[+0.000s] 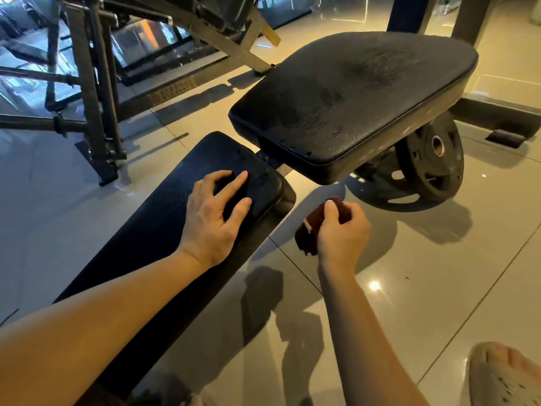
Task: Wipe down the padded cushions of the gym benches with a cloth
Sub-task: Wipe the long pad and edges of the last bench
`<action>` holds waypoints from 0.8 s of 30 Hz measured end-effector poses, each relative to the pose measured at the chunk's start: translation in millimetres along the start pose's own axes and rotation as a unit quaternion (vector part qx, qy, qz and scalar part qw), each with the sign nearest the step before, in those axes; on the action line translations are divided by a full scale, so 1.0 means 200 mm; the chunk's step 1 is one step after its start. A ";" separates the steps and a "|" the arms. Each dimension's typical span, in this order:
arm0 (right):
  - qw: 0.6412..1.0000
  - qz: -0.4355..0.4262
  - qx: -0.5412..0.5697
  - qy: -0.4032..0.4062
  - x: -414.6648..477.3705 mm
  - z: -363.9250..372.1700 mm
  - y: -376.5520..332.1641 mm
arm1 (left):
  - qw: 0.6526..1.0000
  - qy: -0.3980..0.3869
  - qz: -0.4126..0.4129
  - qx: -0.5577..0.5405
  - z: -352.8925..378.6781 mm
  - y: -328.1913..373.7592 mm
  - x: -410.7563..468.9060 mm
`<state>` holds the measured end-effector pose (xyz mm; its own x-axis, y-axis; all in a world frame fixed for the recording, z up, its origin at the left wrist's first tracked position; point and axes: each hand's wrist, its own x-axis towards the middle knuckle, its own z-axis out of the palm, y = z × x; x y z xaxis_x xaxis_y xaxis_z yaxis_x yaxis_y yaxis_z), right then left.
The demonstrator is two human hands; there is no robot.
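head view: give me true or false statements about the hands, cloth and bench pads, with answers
1. The right hand grips a brown cloth. True.
2. The left hand rests on the long bench pad. True.
3. The cloth is pressed on that pad. False: it is held beside it, over the floor.
4. The wide seat pad is dry. False: droplets speckle it.
5. A weight plate lies on the seat pad. False: it stands below it.

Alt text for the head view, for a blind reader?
A person's left hand rests on a long black bench pad while the right hand grips a brown cloth beside it. A wider seat pad stands beyond, near a weight plate.
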<state>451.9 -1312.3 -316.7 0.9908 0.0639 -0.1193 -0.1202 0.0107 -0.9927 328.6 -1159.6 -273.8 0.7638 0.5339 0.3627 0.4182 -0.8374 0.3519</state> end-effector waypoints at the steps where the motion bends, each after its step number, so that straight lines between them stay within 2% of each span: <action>1: 0.999 -0.029 0.017 0.024 0.01 -0.02 -0.03 | 1.000 0.001 0.001 0.002 0.00 0.00 0.00; 3: 0.995 -0.078 0.059 0.032 -0.01 -0.01 -0.11 | 1.000 0.002 0.000 0.003 0.01 0.00 0.00; 7: 0.988 -0.128 0.074 -0.047 -0.14 0.06 -0.17 | 1.000 0.000 -0.005 0.003 0.01 0.00 0.00; 12: 0.976 -0.177 0.075 -0.104 -0.31 0.00 -0.13 | 1.000 0.001 -0.009 0.001 0.01 -0.01 0.00; 17: 0.951 -0.153 0.009 -0.270 -0.47 -0.07 -0.10 | 1.000 -0.005 -0.007 -0.013 0.00 0.00 0.01; 19: 0.966 -0.129 0.001 -0.223 -0.45 -0.08 -0.13 | 1.000 -0.011 -0.008 -0.016 0.00 -0.01 0.01; 22: 0.990 -0.117 0.042 -0.072 -0.24 -0.08 -0.23 | 1.000 -0.012 -0.005 -0.011 0.00 -0.01 0.01; 24: 0.991 -0.110 0.052 -0.049 -0.15 -0.03 -0.26 | 1.000 -0.011 -0.009 -0.007 0.00 -0.01 0.00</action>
<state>429.6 -1321.2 -262.7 0.9836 0.1445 0.1074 0.0875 0.1377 -0.9866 328.5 -1158.0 -275.0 0.7668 0.5463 0.3371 0.4258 -0.8258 0.3698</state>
